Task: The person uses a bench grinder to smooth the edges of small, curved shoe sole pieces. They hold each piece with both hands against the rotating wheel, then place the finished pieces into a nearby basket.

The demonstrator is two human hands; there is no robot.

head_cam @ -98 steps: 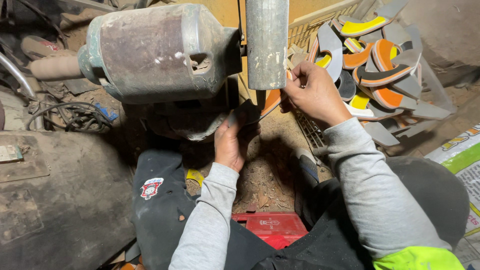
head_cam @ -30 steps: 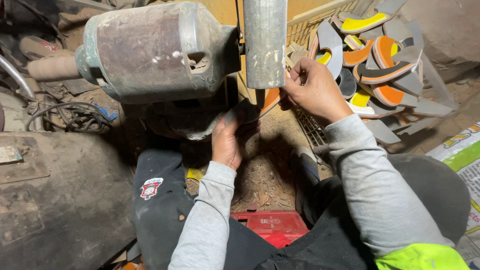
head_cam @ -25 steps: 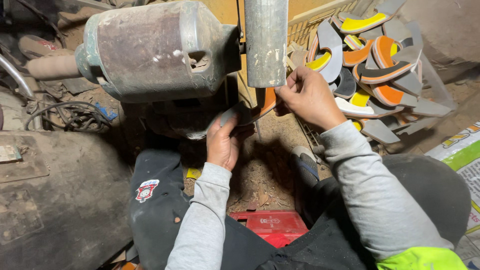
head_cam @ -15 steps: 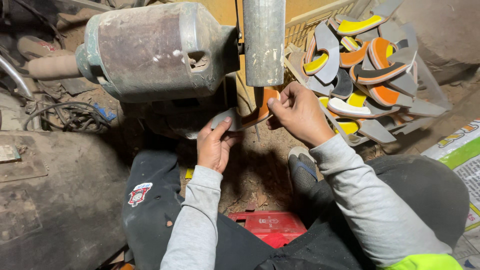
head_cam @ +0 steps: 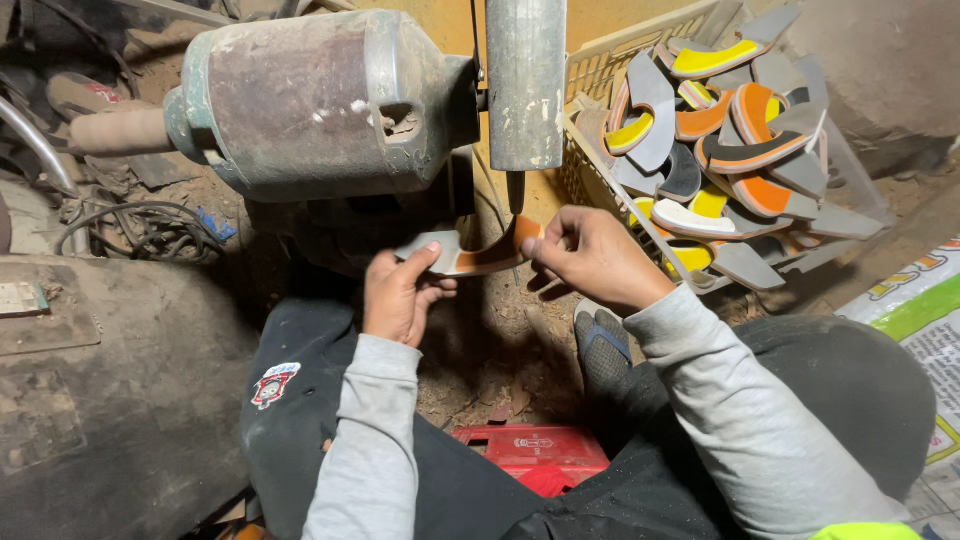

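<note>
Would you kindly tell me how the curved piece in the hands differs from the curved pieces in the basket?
The held piece is stretched between the left hand and right hand, below the grinder; the basket pieces lie loose in a heap. The held piece shows orange and grey; the basket pieces also include yellow and white. The held piece is single; the basket pieces are many, overlapping. Both are flat, curved strips.
</note>
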